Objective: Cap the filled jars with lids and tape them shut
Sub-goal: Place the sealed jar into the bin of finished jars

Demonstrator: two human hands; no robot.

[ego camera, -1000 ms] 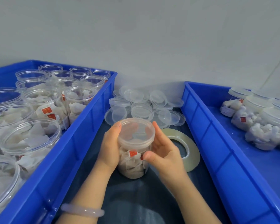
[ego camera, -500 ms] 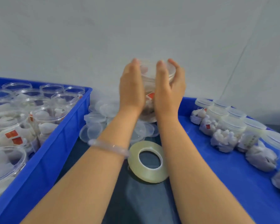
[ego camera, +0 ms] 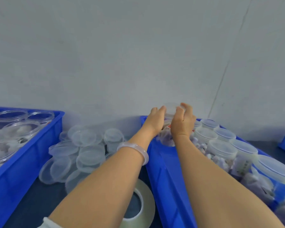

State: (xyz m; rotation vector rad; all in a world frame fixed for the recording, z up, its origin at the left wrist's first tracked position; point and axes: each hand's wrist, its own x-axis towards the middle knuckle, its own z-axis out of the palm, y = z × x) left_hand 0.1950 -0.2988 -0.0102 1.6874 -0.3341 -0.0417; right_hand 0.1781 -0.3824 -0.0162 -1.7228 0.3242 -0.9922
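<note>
**Both hands hold a filled jar at the far end of the right bin**

Head view: the left hand (ego camera: 156, 120) and the right hand (ego camera: 182, 122) clasp a clear plastic jar packed with white sachets (ego camera: 167, 136) between them. The left hand's fingers curve along its left side and the right hand's fingers curl round its top. The top of the jar is blurred, so its lid is hard to make out. The jar is at the far end of the right blue plastic bin (ego camera: 164, 170), near the wall; whether it rests on the bin floor cannot be told. Just to its right, in the same bin, stand rows of capped clear jars (ego camera: 220, 148) with white lids. A pale translucent bangle (ego camera: 133, 149) circles the left wrist.

Between the two bins, on the dark tabletop (ego camera: 31, 203), lies a loose heap of clear round plastic lids (ego camera: 85, 137). Nearer the person, a flat roll of clear tape (ego camera: 143, 206) is partly hidden under the left forearm. The left blue plastic bin (ego camera: 31, 150) holds uncapped clear jars (ego camera: 21, 129) with white contents. A plain grey wall (ego camera: 122, 55) fills the upper half.
</note>
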